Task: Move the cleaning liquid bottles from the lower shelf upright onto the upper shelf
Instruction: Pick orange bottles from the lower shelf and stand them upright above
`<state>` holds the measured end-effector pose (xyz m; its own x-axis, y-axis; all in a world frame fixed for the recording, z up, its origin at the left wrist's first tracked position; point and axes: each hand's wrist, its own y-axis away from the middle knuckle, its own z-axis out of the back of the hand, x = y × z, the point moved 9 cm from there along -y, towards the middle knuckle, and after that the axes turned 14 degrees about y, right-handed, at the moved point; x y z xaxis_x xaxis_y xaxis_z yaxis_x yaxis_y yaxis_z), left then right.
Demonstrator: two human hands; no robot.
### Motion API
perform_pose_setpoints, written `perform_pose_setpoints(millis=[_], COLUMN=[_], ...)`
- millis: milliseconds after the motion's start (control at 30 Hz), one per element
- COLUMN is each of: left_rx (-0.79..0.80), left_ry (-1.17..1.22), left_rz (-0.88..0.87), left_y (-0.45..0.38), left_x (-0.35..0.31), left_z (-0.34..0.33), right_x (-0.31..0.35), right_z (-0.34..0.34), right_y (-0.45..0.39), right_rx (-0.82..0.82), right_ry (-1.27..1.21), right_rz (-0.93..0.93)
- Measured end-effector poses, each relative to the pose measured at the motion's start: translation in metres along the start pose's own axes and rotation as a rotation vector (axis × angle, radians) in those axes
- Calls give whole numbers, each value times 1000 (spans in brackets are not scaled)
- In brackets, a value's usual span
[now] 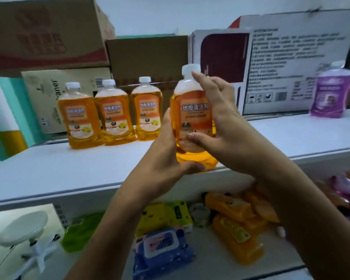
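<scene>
Right now both hands are on one orange bottle [192,118], held upright at the front edge of the upper shelf [79,168]. The left hand [166,158] cups its lower left side with the thumb curled under the base, while the right hand [216,118] wraps the label side, one fingertip up near the white cap [191,69] and the thumb pressed low on the label. Whether the base already rests on the shelf or hangs just above it cannot be told — the left thumb covers that spot. To finish well, the person would likely slide it back from the edge before letting go, keeping it vertical, and set it in line with the three orange bottles [111,112] already standing side by side to the left. The gap beside the nearest of them looks ample. Releasing the lower hand first and steadying from the top would guard against tipping. A purple bottle [331,93] stands far off to the right. Below, on the lower shelf [206,259], more orange bottles [236,235] lie on their sides — work still to do.
</scene>
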<state>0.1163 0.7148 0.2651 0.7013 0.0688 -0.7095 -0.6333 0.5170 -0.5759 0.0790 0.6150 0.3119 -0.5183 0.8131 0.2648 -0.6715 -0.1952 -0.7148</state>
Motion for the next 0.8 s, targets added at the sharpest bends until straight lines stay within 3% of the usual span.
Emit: perform_pose_setpoints(millis=[267, 467, 667, 800], left_rx=[-17, -68, -54, -19], left_ry=[-111, -584, -710, -730], left_rz=[63, 266, 391, 450], left_y=[-12, -5, -6, -5], left_x=[22, 34, 47, 54], left_z=[4, 20, 18, 15], right_x=[-8, -3, -8, -16], right_z=[2, -20, -25, -30], right_y=[-20, -40, -35, -46], right_rx=[94, 237, 85, 67], right_ry=[220, 454, 506, 560], right_rz=[-17, 39, 1, -16])
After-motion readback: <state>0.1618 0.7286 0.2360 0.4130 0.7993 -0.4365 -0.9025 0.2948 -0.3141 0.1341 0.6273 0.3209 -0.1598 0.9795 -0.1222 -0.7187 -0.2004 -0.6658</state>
